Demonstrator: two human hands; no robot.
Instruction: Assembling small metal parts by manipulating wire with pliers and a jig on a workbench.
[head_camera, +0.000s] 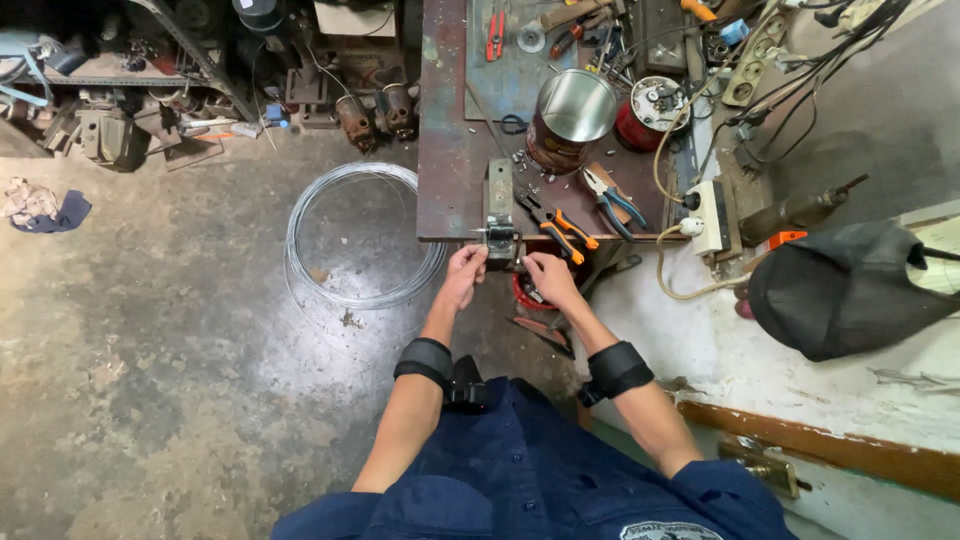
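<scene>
Cluttered bench (450, 190): pliers (556, 226) beside hands.

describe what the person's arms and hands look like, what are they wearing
Both hands, left hand and right hand, are bare, no gloves. Each forearm carries a wide black band: left band, right band. Short dark blue sleeves end above the elbows, part of a buttoned work shirt.

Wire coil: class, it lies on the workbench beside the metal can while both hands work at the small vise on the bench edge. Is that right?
Not quite. The head view shows the wire coil lying on the concrete floor left of the workbench, not beside the metal can. The left hand and right hand are indeed at the small vise.
</scene>
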